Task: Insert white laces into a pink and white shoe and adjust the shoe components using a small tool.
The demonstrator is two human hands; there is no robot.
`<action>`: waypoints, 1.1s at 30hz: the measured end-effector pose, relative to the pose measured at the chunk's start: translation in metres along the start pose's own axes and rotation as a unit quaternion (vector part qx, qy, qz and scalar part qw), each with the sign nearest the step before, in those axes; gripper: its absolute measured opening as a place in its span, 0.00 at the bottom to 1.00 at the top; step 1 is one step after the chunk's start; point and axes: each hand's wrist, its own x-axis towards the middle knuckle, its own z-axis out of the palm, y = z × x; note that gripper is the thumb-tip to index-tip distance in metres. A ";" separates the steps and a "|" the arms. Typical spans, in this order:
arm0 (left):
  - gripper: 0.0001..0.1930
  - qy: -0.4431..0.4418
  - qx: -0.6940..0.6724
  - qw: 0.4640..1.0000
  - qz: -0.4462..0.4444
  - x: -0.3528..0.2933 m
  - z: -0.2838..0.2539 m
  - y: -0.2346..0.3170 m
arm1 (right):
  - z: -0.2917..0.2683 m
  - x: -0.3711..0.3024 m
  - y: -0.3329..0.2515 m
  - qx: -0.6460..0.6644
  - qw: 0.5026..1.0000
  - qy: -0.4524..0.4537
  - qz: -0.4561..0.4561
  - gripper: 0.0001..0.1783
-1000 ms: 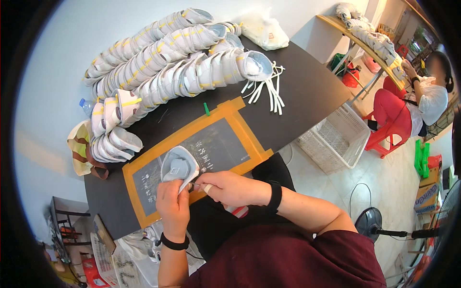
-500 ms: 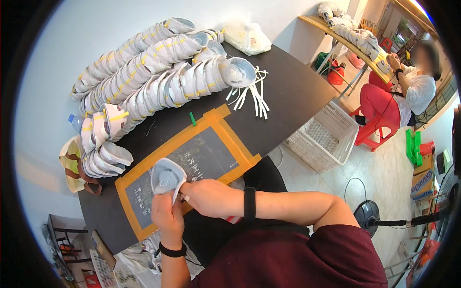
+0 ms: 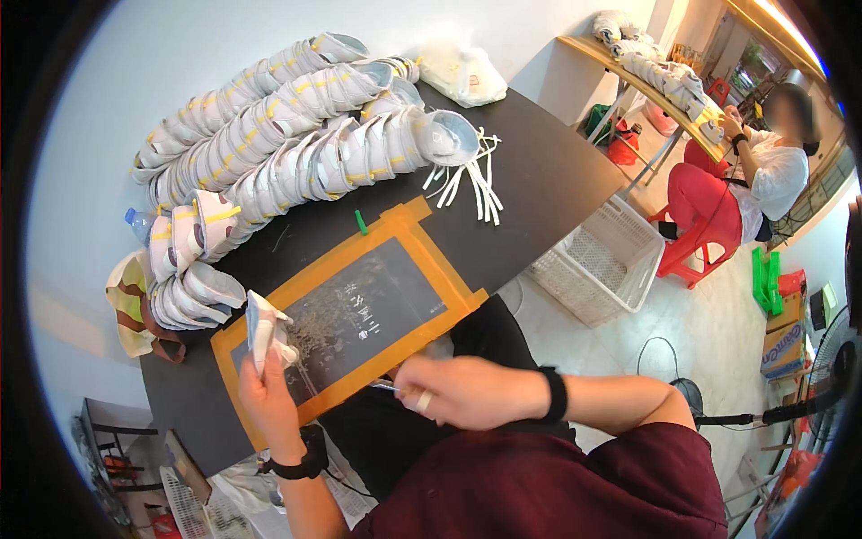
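Observation:
My left hand is closed on a pale grey shoe upper, held above the left part of a dark panel edged with orange tape. Thread-like scraps and white handwriting show on the panel. By its near edge, my right hand is closed round a thin silvery tool, whose kind is mostly hidden by the fingers. A white band wraps one finger. Rows of nested shoe uppers with yellow marks fill the back left of the dark table.
White strips hang by the front row, near a white plastic bag. A small green object lies above the panel. Right of the table are a white crate, a fan and a person seated on a red stool.
My hands have come apart. The left hand moved left with the shoe upper, now turned side-on. My right hand drew right and toward me, with the silvery tool showing.

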 end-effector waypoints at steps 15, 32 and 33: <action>0.13 -0.058 -0.477 0.847 -0.225 -0.022 0.006 0.011 | -0.215 0.003 0.047 -0.373 0.862 0.319 0.128 0.10; 0.12 -0.059 -0.489 0.843 -0.217 -0.030 0.012 0.004 | -0.211 0.066 0.046 -0.561 0.777 0.279 0.063 0.09; 0.12 -0.056 -0.492 0.843 -0.211 -0.030 0.010 0.001 | -0.213 0.073 0.043 -0.564 0.774 0.281 0.058 0.09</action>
